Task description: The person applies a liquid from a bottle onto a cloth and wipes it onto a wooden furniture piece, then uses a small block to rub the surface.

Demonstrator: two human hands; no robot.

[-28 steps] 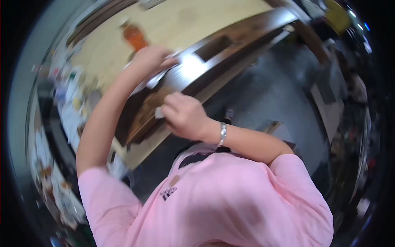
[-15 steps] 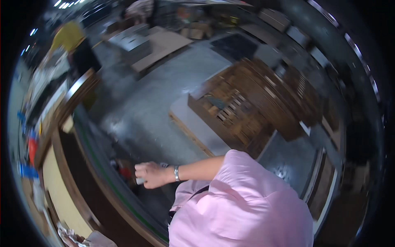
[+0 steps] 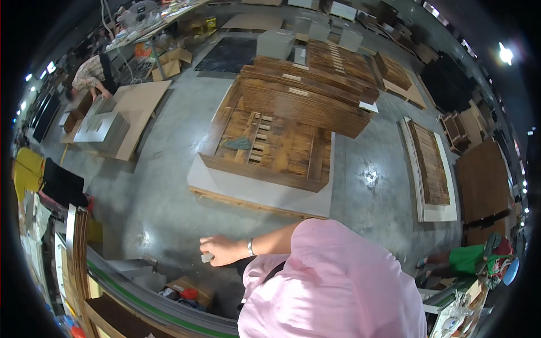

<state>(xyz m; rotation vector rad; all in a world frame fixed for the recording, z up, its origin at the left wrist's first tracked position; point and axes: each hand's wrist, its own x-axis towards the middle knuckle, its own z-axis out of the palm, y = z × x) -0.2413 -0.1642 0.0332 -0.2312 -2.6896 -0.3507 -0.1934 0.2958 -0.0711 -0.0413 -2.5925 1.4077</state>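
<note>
My right hand (image 3: pixel 220 251) reaches out to the left from my pink sleeve, with a silver band round its wrist. Its fingers are closed on a small pale block (image 3: pixel 207 257), whose exact kind I cannot make out. The hand is in the air beside a metal rail bed with a green strip (image 3: pixel 132 298). Below it, an open cardboard box (image 3: pixel 197 287) on the floor holds red and dark items. Dark brown wooden parts (image 3: pixel 115 318) lie along the rail at the lower left. My left hand does not show.
A pallet (image 3: pixel 253 205) bears a large brown slatted wooden panel (image 3: pixel 282 143), with more panels stacked behind. To the right, wooden strips (image 3: pixel 428 163) lie on a white board. One person (image 3: pixel 93 76) bends over boxes at the far left; another in yellow (image 3: pixel 28 169) stands nearer.
My view has swung to the right, so the panels shift left and the right side shows more. My left hand, with a whitish cloth, has left the picture. My right hand still grips the pale block.
</note>
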